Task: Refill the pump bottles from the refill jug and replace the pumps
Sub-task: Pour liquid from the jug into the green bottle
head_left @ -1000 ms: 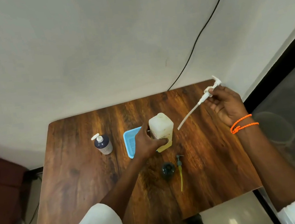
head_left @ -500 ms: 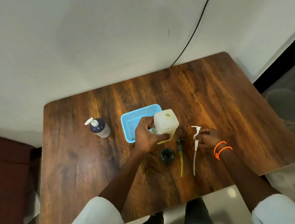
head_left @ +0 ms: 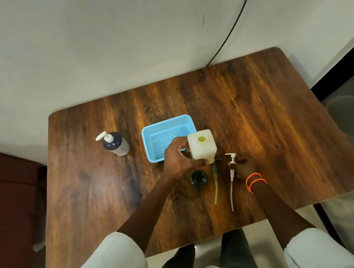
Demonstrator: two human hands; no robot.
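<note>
The left hand (head_left: 178, 159) holds the white jug (head_left: 202, 144) by its side, with fingers curled around it. The jug stands on the table (head_left: 270, 122) with its top hole open. It touches the near corner of the blue basket (head_left: 167, 135).

The right hand (head_left: 243, 168) rests on the table and pinches the white pump (head_left: 232, 171) near its top. The pump lies flat, its long tube pointing toward the person.

Just left of it lies a dark pump (head_left: 215, 180) with a yellow tube, also flat. Its top end is next to the bottom of the jug. Left of that stands a dark bottle (head_left: 198, 179) with an open top.

Far to the left stands another bottle (head_left: 116, 143), dark on top, with its white pump on. Orange bands (head_left: 255, 181) go around the right wrist.
</note>
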